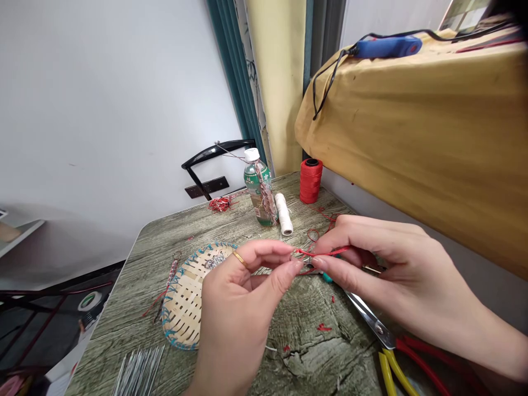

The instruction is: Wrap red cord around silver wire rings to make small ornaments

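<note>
Pinches red cord (336, 251) between closed fingers of left hand (241, 291) and, just beside, of right hand (391, 264), above table (305, 313). Seemingly works it at the pinch; calls next for steady hold and fine finger movement. Notes, left to right, wires (138, 373), basket (183, 311), bottle (253, 192), white spool (283, 213), red spool (311, 184) on table. Finds scissors (381, 333) below right hand, likely hindering any lowering.

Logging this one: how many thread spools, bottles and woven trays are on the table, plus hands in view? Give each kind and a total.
Thread spools: 2, red spool and white spool
Bottle: 1
Woven tray: 1
Hands: 2, left hand and right hand
Total: 6
</note>
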The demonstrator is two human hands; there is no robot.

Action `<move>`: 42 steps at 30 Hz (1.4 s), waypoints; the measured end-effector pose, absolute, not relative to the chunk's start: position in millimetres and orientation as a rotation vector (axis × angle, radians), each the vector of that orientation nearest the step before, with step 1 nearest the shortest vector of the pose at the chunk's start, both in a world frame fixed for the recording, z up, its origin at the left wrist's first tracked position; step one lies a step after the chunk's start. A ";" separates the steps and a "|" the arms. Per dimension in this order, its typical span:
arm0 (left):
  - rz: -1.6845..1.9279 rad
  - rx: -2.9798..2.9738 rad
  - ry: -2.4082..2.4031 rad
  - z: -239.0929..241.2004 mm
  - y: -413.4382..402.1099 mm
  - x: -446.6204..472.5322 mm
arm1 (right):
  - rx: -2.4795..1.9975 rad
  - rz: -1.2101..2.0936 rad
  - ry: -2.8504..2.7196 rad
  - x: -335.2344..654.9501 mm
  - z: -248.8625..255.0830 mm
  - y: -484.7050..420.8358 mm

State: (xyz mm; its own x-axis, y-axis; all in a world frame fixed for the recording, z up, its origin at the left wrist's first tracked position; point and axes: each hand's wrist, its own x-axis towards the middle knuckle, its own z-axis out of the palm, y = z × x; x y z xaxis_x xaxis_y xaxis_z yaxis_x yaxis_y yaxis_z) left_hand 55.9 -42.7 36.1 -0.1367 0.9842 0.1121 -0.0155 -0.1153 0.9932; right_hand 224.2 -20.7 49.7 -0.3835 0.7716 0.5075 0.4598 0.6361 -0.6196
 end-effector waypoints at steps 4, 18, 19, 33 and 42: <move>1.413 1.311 1.265 38.4 -43.7 55.9 | -0.995 0.479 -2.044 223.0 49.6 -18.3; 1.452 1.685 1.397 43.6 -50.0 56.6 | -1.042 1.082 -1.949 226.2 48.6 -19.8; 1.444 1.721 1.411 43.5 -50.3 56.0 | -1.041 1.103 -1.945 226.5 48.8 -19.3; 1.181 2.150 1.342 42.7 -45.1 44.2 | -1.051 1.263 -1.934 227.5 46.9 -15.4; 1.339 2.119 1.277 37.2 -47.9 48.3 | -1.003 1.564 -1.768 226.7 48.3 -7.6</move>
State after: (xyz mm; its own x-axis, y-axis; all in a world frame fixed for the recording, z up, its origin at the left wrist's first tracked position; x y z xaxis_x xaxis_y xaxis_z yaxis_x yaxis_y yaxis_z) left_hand 48.3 -47.9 37.2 0.1576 0.8192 0.5513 0.5121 -0.5452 0.6637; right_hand 226.7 -7.6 48.3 -0.5566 0.8284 -0.0623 0.1630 0.0354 -0.9860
